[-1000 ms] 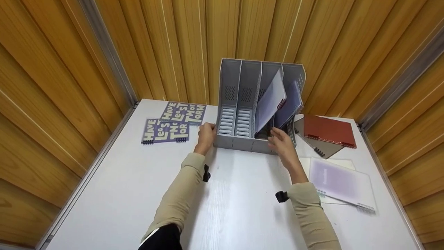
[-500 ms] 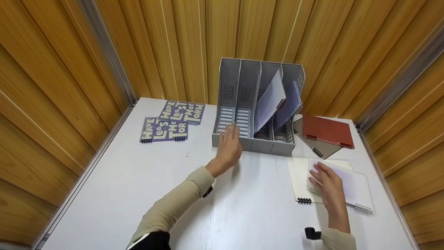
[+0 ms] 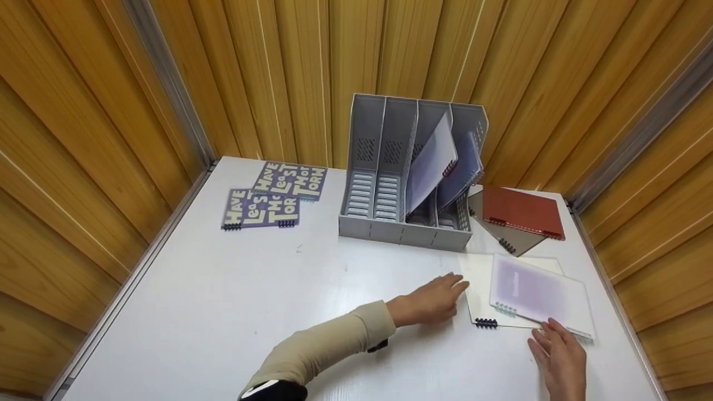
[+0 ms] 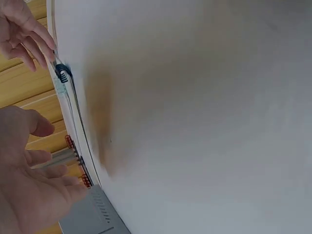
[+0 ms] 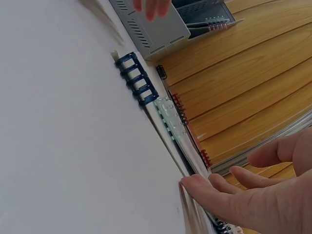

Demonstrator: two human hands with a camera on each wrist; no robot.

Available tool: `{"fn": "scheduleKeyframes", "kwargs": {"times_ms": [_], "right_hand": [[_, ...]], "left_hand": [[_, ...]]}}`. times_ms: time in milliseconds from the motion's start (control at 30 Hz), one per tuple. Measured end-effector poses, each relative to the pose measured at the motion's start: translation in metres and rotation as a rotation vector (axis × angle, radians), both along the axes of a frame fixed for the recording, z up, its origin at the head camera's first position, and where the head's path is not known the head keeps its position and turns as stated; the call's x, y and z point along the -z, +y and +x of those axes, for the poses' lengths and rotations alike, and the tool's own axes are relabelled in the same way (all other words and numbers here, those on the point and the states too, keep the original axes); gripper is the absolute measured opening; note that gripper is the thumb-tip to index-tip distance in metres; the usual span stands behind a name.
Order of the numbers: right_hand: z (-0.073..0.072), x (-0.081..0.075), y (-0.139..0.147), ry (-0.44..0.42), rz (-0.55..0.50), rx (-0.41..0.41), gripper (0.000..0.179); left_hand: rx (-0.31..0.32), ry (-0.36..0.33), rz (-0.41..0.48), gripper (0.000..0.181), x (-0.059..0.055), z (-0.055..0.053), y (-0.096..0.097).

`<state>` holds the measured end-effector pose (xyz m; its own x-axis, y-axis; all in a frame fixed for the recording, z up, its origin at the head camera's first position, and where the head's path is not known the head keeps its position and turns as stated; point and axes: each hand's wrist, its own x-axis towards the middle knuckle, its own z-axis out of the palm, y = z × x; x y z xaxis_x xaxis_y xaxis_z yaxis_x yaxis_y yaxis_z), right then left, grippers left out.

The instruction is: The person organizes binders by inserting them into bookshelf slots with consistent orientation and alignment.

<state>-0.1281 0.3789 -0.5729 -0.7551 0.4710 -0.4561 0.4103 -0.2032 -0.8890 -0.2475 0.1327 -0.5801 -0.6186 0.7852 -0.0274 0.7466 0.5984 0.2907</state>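
On the right of the table a spiral notebook with a purple and white cover [image 3: 535, 289] lies over a cream notebook [image 3: 473, 301] with dark coils. My right hand [image 3: 562, 356] is at the lower edge of the purple and white notebook, fingertips right at it. In the right wrist view that hand [image 5: 258, 190] has its thumb apart from its loosely bent fingers. My left hand [image 3: 434, 301] reaches across to the cream notebook's left edge, its fingers extended. Low over the table, the left palm [image 4: 34, 180] shows nothing held.
A grey file organizer [image 3: 404, 231] with upright dividers stands at the back; two purplish notebooks [image 3: 431, 161] lean in its right slots. A red notebook [image 3: 523, 211] overlaps a brown one [image 3: 512, 236] beside it. Two lettered purple notebooks [image 3: 262, 209] lie back left.
Both hands have left the organizer. The left hand has swung right to the cream notebook, and the right hand has come down and right to the purple and white notebook's lower edge.
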Motion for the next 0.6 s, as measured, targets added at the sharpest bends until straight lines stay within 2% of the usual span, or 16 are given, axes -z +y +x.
{"fn": "scheduleKeyframes", "kwargs": {"times_ms": [167,233,433,600], "right_hand": [[0.006,0.005,-0.001,-0.037,-0.022,0.049,0.058],[0.006,0.006,-0.002,-0.032,-0.038,0.084,0.059],[0.000,0.010,-0.007,0.010,-0.126,0.154,0.065],[-0.003,0.011,-0.011,0.048,-0.175,0.212,0.067]], "left_hand": [[0.070,0.029,0.007,0.050,0.002,0.004,0.023],[0.062,0.030,0.028,0.047,0.003,0.003,0.030],[-0.017,0.017,0.045,0.047,0.005,-0.001,0.046],[-0.022,0.000,0.004,0.055,0.006,0.007,0.063]]}}
